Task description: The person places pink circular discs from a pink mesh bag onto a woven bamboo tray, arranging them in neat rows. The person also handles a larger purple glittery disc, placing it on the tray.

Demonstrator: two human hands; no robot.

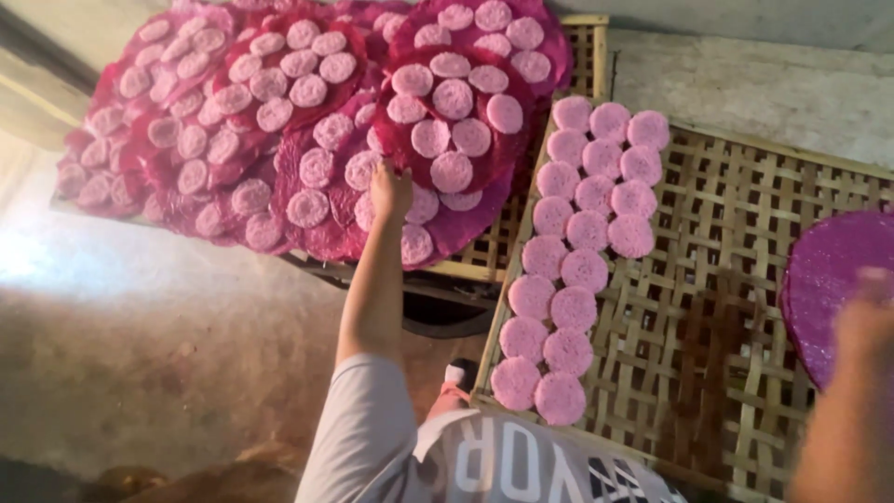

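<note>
My left hand [391, 191] reaches forward to a heap of round magenta mats [279, 140], each carrying several pale pink round cakes. Its fingers curl on the lower edge of the nearest loaded mat [452, 126]. My right hand [866, 321] is blurred at the right edge and holds an empty magenta mat [824, 270] over a woven bamboo tray [736, 233]. On the left part of that tray lie rows of pink cakes [577, 270], packed close together.
A second bamboo tray [589, 56] lies under the heaped mats. A dark brown stain [703, 354] marks the near tray's lattice. Grey concrete floor [140, 326] spreads to the left, with a concrete ledge [764, 84] behind the trays. My foot [456, 382] shows beside the tray's corner.
</note>
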